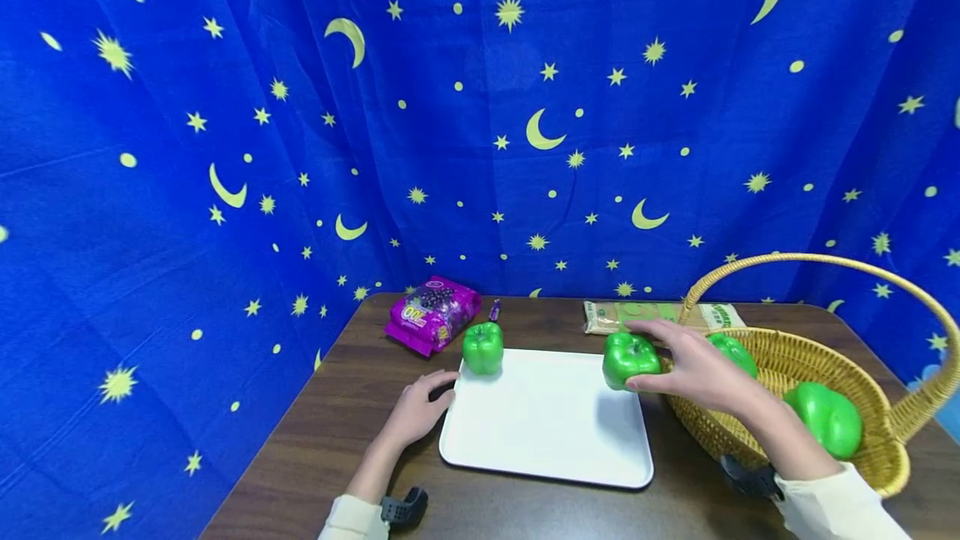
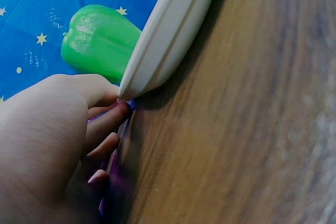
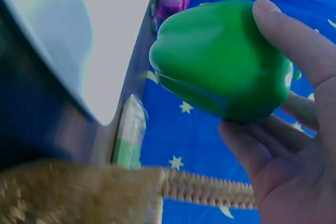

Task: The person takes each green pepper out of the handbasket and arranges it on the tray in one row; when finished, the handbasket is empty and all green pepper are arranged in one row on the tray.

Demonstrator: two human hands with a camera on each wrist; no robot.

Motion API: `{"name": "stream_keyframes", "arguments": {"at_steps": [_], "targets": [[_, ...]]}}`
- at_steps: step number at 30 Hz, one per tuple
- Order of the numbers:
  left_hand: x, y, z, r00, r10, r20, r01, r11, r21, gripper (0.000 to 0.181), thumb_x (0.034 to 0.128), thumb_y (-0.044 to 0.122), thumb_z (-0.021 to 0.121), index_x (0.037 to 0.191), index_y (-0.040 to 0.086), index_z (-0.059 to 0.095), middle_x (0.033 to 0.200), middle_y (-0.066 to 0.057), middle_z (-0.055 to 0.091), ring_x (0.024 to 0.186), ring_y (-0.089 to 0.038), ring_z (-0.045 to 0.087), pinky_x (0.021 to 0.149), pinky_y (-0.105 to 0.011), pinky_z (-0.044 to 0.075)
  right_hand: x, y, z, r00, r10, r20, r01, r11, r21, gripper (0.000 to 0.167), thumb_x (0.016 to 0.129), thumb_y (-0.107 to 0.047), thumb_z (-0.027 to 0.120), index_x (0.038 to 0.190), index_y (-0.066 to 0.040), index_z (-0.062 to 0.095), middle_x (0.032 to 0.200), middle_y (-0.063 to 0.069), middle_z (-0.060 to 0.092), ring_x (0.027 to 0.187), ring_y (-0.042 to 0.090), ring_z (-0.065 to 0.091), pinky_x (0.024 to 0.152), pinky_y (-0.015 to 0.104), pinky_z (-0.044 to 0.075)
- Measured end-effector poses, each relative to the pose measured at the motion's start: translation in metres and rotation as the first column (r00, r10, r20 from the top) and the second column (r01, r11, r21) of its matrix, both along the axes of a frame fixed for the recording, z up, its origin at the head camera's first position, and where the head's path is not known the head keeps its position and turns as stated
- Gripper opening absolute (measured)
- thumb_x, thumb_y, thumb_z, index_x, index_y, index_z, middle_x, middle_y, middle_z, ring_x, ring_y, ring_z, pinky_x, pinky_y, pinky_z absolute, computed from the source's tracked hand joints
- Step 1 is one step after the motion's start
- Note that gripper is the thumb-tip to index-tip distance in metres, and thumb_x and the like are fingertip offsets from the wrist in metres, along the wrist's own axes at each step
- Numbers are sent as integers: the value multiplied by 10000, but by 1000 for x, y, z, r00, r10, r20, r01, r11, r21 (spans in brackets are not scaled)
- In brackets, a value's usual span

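A green bell pepper is gripped between the thumb and fingers of my right hand, held above the right edge of a white tray. My left hand touches the tray's left rim with its fingertips, its fingers loosely bent. Another green pepper stands at the tray's back left corner, also partly seen at the top of the right wrist view.
A wicker basket with a tall handle stands on the right, holding green peppers. Behind the tray lie a purple snack bag, a tiny purple packet and a flat clear-and-green package. A starry blue cloth hangs behind.
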State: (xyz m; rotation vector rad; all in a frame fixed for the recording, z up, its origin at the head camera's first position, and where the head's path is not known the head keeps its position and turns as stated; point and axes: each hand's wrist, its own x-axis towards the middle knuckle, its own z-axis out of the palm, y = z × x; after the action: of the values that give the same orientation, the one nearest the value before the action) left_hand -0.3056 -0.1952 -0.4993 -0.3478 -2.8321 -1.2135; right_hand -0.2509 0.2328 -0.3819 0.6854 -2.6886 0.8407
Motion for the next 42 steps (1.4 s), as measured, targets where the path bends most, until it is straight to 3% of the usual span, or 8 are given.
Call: {"name": "stream_keyframes", "arguments": {"at_steps": [4, 7, 16, 21, 33, 42], "targets": [[0, 0, 0, 1000, 7, 5, -7, 1000, -5, 311, 958, 261, 592, 1265, 230, 638, 1401, -150, 488, 1315, -355, 399, 1064, -590, 289, -8, -11, -6, 998, 27, 61, -25, 999, -42, 839, 714, -475, 815, 1368, -60, 491, 1301, 135, 542, 1082, 263, 560, 881, 453, 490], [-1, -1, 0, 1000, 3, 1, -3, 1000, -1, 308, 959, 264, 592, 1262, 232, 639, 1401, -155, 486, 1317, -365, 394, 1064, -595, 283, -13, -19, -7, 997, 32, 71, -31, 999, -22, 816, 723, -475, 809, 1366, -77, 504, 1263, 117, 562, 1050, 241, 563, 856, 438, 497], [-1, -2, 1, 1000, -5, -11, 5, 1000, 4, 306, 960, 254, 592, 1261, 227, 640, 1395, -162, 491, 1325, -399, 369, 1077, -605, 250, -33, -43, -10, 998, 18, 53, -19, 999, 28, 745, 724, -490, 803, 1307, -88, 572, 1215, 98, 592, 1002, 219, 568, 806, 415, 502], [-1, -2, -1, 1000, -9, -20, 9, 1000, -1, 308, 960, 259, 592, 1261, 223, 640, 1390, -163, 496, 1323, -398, 372, 1087, -594, 242, -44, -58, -13, 996, 4, 94, -7, 999, 32, 762, 733, -503, 793, 1312, -59, 571, 1176, 84, 607, 937, 175, 565, 764, 374, 499], [-3, -2, -4, 1000, -1, -14, 1, 1000, -6, 302, 952, 253, 600, 1250, 228, 646, 1386, -157, 502, 1321, -369, 388, 1104, -570, 224, -67, -93, -24, 997, 16, 74, -24, 994, 104, 732, 687, -418, 854, 1264, -44, 603, 1153, 87, 616, 976, 206, 570, 814, 391, 496], [-3, -2, -4, 1000, -3, -20, 3, 1000, -1, 304, 948, 248, 603, 1248, 228, 648, 1388, -154, 503, 1320, -375, 388, 1092, -592, 231, -81, -121, -37, 995, -21, 99, 15, 998, 68, 740, 690, -365, 866, 1290, -37, 582, 1164, 108, 596, 1002, 227, 572, 843, 400, 503]]}}
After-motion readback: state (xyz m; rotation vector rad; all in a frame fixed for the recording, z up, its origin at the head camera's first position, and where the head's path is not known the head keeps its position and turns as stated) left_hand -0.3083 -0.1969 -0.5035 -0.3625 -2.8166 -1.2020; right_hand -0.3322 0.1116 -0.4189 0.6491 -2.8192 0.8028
